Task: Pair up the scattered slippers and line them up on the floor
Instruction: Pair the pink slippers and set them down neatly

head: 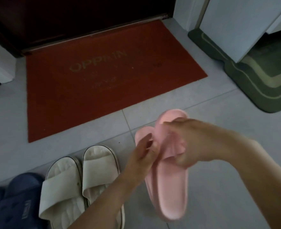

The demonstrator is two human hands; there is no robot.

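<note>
- The pink slippers [169, 187] are looking like soft moulded foam or rubber, matt and smooth, though motion blur is hiding any fine texture.
- The cream slippers [80, 182] are showing a dull, slightly grubby finish with dark piping along the sole edge.
- The navy slippers [15, 200] are appearing matt, probably foam.
- The red doormat [103, 83] is looking coarse and fibrous, with faded printed lettering.
- The green mat [255, 83] is looking plush, like cloth pile.
- The floor [219, 121] is showing smooth grey tiles with a faint sheen.
</note>
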